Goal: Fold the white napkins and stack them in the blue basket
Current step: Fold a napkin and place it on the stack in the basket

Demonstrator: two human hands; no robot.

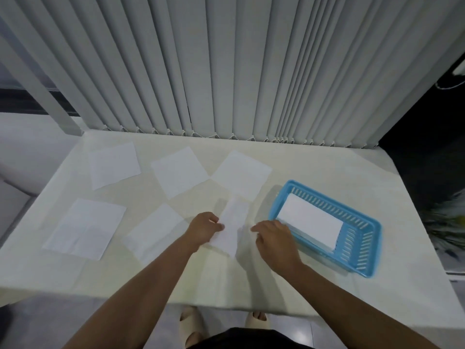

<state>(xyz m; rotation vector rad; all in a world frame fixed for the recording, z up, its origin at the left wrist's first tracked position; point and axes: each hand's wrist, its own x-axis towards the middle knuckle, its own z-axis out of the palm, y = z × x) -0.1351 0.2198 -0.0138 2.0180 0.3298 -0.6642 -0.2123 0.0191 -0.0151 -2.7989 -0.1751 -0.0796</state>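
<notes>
One folded napkin point(232, 222), a narrow blurred white strip, touches the left hand point(203, 227).

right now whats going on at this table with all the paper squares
A person is folding white napkins at a table. The left hand holds a narrow folded napkin by its edge, while the right hand is beside it, apparently not gripping it. A stack of folded napkins already lies in the blue basket on the right. Five unfolded napkins lie flat across the left and middle of the table, waiting to be folded.
</notes>
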